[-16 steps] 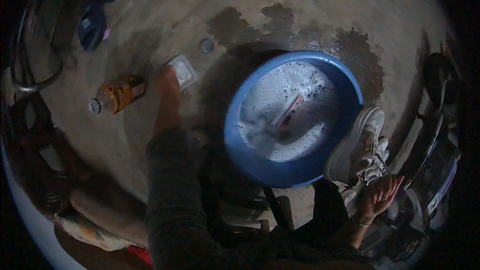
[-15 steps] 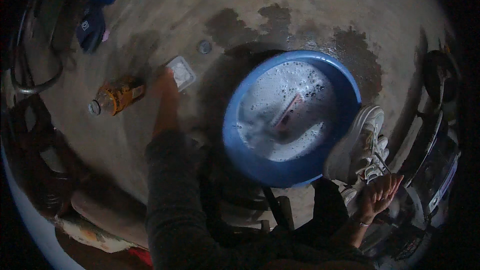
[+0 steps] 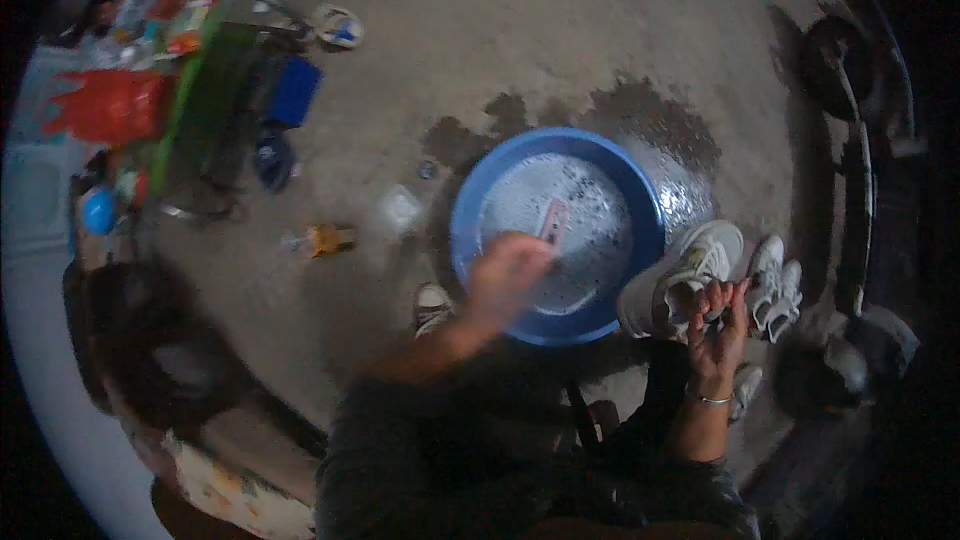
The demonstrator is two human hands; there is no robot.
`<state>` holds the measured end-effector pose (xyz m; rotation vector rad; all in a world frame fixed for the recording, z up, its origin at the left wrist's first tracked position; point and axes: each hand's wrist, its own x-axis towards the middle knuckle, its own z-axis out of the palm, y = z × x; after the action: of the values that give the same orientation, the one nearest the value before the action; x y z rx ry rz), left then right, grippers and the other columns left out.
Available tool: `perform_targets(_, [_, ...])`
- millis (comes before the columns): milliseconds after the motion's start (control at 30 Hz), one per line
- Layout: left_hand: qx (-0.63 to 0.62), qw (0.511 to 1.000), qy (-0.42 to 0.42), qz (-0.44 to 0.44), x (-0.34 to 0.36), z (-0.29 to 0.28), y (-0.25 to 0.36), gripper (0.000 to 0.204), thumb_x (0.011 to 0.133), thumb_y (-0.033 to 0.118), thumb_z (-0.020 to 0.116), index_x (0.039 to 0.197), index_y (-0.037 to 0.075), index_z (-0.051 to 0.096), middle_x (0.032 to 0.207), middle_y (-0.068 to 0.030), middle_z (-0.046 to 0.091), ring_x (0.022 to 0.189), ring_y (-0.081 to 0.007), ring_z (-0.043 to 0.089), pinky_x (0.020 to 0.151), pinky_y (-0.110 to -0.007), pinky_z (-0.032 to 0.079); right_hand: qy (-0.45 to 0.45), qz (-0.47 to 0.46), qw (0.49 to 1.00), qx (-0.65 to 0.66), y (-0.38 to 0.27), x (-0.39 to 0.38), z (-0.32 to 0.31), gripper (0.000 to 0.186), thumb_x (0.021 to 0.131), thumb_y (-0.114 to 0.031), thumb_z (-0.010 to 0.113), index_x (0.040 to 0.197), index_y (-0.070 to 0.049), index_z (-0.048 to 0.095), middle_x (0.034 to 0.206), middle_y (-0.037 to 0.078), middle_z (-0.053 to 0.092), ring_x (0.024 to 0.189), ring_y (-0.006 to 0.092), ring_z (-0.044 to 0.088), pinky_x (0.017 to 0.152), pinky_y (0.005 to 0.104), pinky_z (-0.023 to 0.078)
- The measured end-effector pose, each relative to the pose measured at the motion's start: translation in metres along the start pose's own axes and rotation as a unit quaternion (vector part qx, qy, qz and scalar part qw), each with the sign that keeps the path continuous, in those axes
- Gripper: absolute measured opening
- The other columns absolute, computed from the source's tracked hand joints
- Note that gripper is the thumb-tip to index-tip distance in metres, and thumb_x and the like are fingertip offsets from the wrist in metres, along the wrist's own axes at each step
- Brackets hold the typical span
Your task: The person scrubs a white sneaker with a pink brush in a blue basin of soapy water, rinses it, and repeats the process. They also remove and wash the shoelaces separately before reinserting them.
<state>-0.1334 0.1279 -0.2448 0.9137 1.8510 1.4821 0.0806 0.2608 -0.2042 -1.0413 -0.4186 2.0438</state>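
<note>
A blue basin (image 3: 463, 202) of sudsy water stands on the floor before me, with a long pinkish thing, perhaps a brush (image 3: 554, 218), lying in the foam. Over the basin's near left side my left hand (image 3: 505, 275) is smeared by motion; its fingers look bunched, and I cannot make out anything in them. A white lace-up sneaker (image 3: 712, 252) is tilted against the basin's right rim. At its near end my right hand (image 3: 718, 330), palm up, has its fingers curled together; what they pinch, if anything, is too small to name.
A pair of white shoes (image 3: 772, 285) lies right of the sneaker. Left of the basin are a white square dish (image 3: 402, 210) and a bottle with an orange label (image 3: 328, 240). Wet patches (image 3: 655, 125) darken the floor behind. Red bags (image 3: 115, 105) are at far left.
My left hand has left the white dish and swung right, over the basin. My right hand stays by the sneaker. The view has shifted, showing more on the left.
</note>
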Motion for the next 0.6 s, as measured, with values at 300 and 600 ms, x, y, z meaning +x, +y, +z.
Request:
perform_targets(300, [0.202,0.905,-0.065,0.368,-0.073,0.132,0.12,0.016,0.063,0.007,0.053,0.079,0.005,0.055,0.086,-0.0059,0.051,0.088,-0.0245,0.048,0.083,-0.044,0.029,-0.131,0.065,0.983,0.115,-0.014,-0.068,-0.009,0.037,0.088,-0.028,0.03,0.103,0.003,0.043,0.111,0.017,0.044,0.103,0.0249,0.042,0.088,0.0339,0.035])
perform_targets(600, [0.217,0.898,-0.055,0.379,-0.134,0.111,0.196,0.029,0.073,0.015,0.05,0.1,0.003,0.05,0.111,-0.014,0.045,0.109,-0.028,0.038,0.092,-0.044,0.022,-0.408,0.114,0.869,0.255,-0.021,-0.141,0.009,0.034,0.087,-0.021,0.03,0.113,0.001,0.035,0.12,0.013,0.036,0.111,0.0228,0.034,0.095,0.0332,0.026])
